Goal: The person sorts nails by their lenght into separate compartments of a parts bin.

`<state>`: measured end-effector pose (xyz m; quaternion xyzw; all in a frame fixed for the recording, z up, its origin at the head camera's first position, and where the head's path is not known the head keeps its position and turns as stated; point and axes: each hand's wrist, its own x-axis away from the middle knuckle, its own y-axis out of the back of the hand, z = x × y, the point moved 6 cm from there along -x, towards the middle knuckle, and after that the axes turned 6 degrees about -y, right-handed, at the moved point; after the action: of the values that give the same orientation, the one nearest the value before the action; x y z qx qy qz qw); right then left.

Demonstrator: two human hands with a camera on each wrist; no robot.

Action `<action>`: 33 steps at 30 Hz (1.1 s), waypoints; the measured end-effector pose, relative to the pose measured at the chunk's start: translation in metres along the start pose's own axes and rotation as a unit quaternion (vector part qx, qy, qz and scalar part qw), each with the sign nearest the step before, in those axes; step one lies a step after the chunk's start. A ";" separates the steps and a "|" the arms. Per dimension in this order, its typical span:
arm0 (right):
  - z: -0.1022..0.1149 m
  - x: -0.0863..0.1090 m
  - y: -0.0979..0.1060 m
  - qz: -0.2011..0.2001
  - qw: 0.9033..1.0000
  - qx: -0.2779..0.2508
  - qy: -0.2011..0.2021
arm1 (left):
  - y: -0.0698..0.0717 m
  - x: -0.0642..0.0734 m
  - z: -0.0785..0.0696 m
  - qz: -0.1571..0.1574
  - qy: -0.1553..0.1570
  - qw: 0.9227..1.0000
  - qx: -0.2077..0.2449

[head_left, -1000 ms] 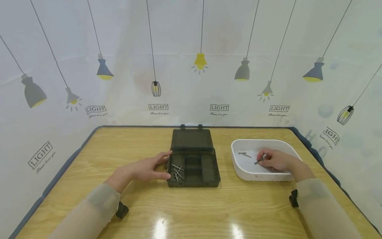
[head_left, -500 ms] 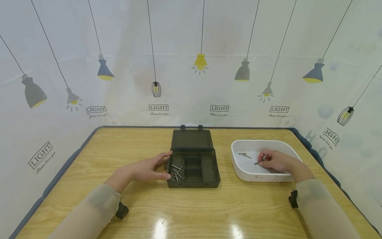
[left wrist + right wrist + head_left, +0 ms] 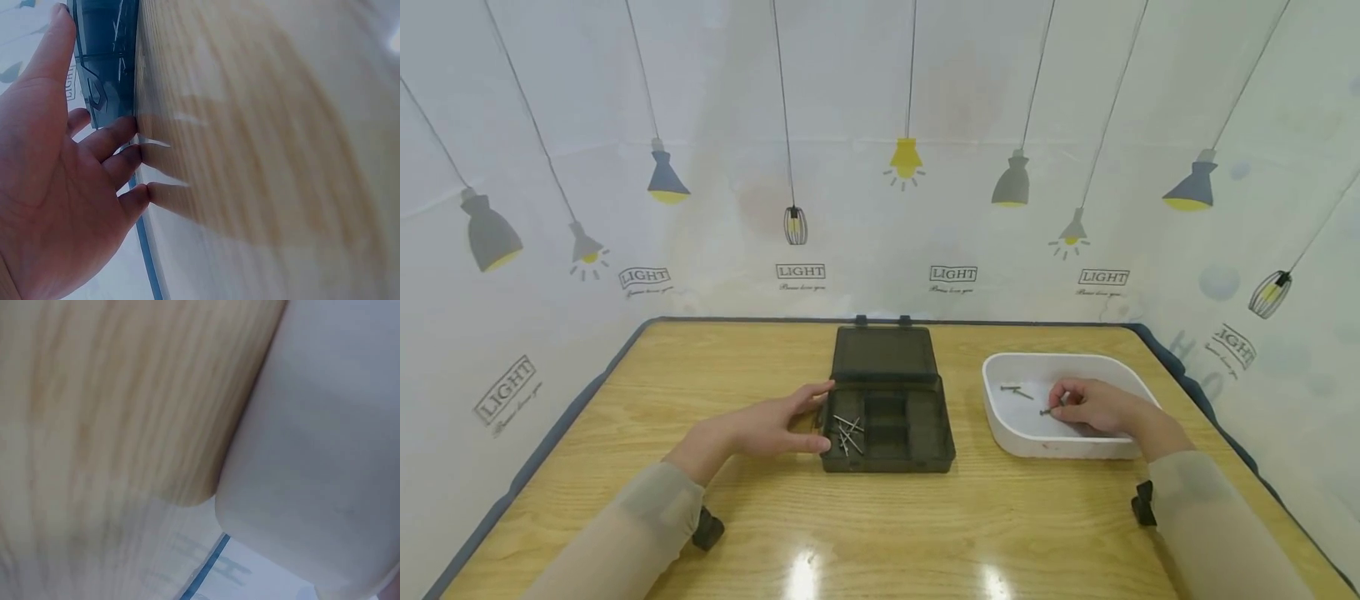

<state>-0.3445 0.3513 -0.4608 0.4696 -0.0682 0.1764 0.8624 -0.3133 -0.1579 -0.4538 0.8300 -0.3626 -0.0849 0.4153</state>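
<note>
A dark see-through compartment box (image 3: 891, 464) stands on the table with its lid raised. Several screws (image 3: 850, 436) lie crossed in its left compartment. Thumb and fingers spread, my left hand (image 3: 760, 425) rests against the box's left side; in the left wrist view its fingertips touch the table beside the box wall (image 3: 109, 75). To the right is a white tray (image 3: 1030, 446), and inside it my right hand (image 3: 1093, 406) pinches a screw (image 3: 1045, 412) between thumb and fingers. A couple of loose screws (image 3: 1018, 392) lie left of that hand. The tray wall hides the right hand in the right wrist view.
The wooden table (image 3: 880, 533) has a dark blue edge (image 3: 760, 317) at the back. A pale sheet printed with lamps (image 3: 880, 208) encloses the back and sides. A strip of table separates box and tray.
Almost nothing differs. The right hand stays over the same spot in the tray with the screw in its fingers, the left hand stays at the box, and the head view shifts slightly.
</note>
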 end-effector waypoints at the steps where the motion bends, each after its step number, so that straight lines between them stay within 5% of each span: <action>1: 0.000 0.000 0.000 -0.001 1.000 0.001 0.001 | 0.000 0.000 0.000 0.000 0.000 1.000 0.001; 15: 0.019 0.016 0.024 -0.085 0.995 -0.043 -0.010 | -0.001 0.001 -0.001 -0.001 0.000 1.000 0.005; 24: 0.062 0.027 0.011 -0.088 0.987 -0.119 0.058 | 0.000 0.002 -0.003 -0.001 0.005 1.000 0.005; 33: 0.110 0.034 -0.006 -0.087 0.982 -0.131 0.108 | 0.000 0.001 -0.001 0.002 0.006 1.000 0.005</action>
<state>-0.3052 0.2648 -0.3949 0.3353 0.0440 0.1401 0.9306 -0.3124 -0.1579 -0.4536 0.8320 -0.3618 -0.0775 0.4134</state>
